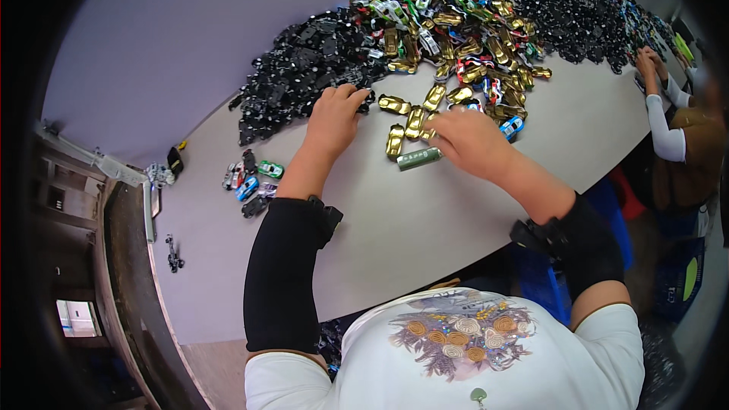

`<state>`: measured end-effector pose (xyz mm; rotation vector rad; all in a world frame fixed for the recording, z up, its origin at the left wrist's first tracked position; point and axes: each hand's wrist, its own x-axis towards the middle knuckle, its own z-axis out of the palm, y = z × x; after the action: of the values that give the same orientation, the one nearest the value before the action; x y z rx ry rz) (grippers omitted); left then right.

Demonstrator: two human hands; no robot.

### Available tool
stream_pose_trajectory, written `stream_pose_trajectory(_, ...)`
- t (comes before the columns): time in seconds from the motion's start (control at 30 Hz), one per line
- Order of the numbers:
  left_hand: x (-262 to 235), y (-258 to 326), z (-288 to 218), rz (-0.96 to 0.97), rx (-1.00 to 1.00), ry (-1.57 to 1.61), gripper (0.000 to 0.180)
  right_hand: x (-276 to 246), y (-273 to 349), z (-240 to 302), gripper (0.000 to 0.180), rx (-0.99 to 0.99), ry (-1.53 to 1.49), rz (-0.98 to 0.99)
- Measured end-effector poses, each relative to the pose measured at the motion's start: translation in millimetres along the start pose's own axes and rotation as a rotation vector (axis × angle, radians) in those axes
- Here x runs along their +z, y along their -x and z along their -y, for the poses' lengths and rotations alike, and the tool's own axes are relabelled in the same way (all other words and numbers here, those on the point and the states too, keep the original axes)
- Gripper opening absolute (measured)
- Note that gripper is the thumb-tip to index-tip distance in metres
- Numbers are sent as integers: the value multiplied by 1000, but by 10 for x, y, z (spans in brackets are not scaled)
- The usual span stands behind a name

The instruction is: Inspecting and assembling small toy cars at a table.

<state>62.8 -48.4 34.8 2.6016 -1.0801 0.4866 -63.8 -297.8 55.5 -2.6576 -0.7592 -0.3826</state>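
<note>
My left hand (334, 118) is at the edge of a heap of black toy car chassis (307, 61). Its fingers are curled, with a black chassis (367, 99) at their tips. Slightly blurred, my right hand (471, 140) bends its fingers down beside a gold toy car body (430, 126); whether they grip it is hidden. More gold car bodies lie between my hands, among them one standing apart (395, 140). Just left of my right hand, a green cylinder (419, 159) lies on its side. A blue toy car (512, 127) is beyond my right wrist.
A large pile of gold and coloured car bodies (456, 23) spreads along the back of the table (380, 235). Another black heap (573, 19) is farther right. Several small cars (247, 188) sit at left, near a black part (174, 254). A co-worker's hands (650, 64) work at far right.
</note>
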Motion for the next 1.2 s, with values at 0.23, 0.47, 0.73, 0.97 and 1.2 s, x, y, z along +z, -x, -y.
stream_pose_trajectory(0.23, 41, -26, 118, -7, -75, 19, 27, 482, -988, -283, 23, 40, 183, 214)
stream_pose_trajectory(0.47, -342, 775, -185, 15, -337, 208, 22, 486, -1229, -377, 28, -35, 233, 213)
stream_pose_trajectory(0.73, -477, 1443, -168, 37, -395, 207, 15, 506, -952, 42, 30, 25, -701, 360)
stream_pose_trajectory(0.97, -233, 1155, 7, 17, -466, 90, 32, 525, -652, 420, 25, -133, -566, 542)
stream_pose_trajectory(1.2, -177, 982, 56, 135, -501, 99, 26, 528, -718, 468, 23, -152, -112, 455)
